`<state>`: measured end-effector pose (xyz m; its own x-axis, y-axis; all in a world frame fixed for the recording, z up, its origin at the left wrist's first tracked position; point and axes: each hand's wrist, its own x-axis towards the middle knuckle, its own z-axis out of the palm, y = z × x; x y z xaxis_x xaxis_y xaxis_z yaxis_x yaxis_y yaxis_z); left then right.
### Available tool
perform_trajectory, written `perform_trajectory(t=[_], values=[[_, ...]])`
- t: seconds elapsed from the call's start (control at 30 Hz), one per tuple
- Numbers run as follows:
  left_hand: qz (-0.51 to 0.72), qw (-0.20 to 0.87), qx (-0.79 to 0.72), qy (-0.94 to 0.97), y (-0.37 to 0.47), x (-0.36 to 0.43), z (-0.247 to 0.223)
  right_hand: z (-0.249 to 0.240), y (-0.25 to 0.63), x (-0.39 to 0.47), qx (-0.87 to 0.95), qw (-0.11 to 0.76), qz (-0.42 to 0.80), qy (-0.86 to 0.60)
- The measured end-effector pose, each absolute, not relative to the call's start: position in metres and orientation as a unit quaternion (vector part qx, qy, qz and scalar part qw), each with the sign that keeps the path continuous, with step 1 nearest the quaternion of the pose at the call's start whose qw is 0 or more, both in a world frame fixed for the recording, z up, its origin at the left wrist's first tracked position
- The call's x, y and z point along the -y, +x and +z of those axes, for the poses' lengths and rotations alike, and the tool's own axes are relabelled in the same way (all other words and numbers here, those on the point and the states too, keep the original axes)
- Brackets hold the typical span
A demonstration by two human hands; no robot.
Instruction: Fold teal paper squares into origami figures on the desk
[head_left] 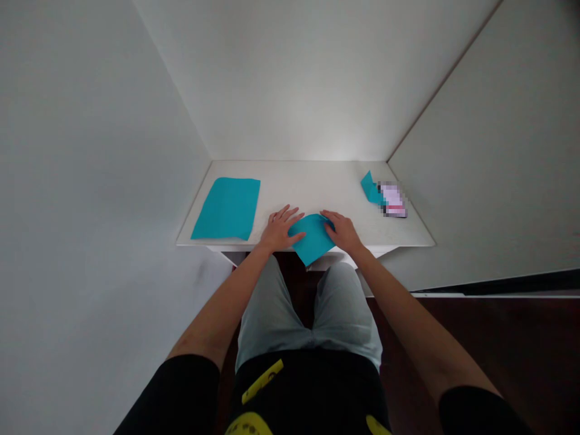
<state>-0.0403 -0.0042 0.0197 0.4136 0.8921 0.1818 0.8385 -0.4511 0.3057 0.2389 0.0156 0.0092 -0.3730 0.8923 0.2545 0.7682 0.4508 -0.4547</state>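
A small piece of turquoise paper (312, 240) lies at the middle of the table's front edge, one corner pointing toward me past the edge. On its left side rests my left hand (277, 231), fingers spread over the tabletop and the thumb on the paper. My right hand (343, 232) is at the paper's right side, its edge between the thumb and the fingers. A larger turquoise sheet (229, 208) lies flat to the left. At the right is a folded turquoise paper piece (371, 189).
A phone-like item (393, 199), blurred by pixels, lies beside the folded piece. The white table (312, 181) meets a wall (299, 84) at the back, with walls close on the left and right. My legs (344, 314) are under its front edge.
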Motion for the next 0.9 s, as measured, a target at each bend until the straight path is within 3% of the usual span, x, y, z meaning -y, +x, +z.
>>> perform_trajectory(t=[0.17,0.5,0.9], values=[[0.120,0.083,-0.519,0.842,-0.038,0.001,0.017,0.007,0.245,0.003,0.870,0.175,0.127,-0.442],[0.115,0.011,-0.428,0.896,-0.038,0.003,0.012,-0.016,0.219,0.013,0.885,0.141,0.090,-0.434],[0.109,0.036,-0.415,0.902,-0.038,0.000,0.012,-0.008,0.244,0.015,0.896,0.104,0.068,-0.427]])
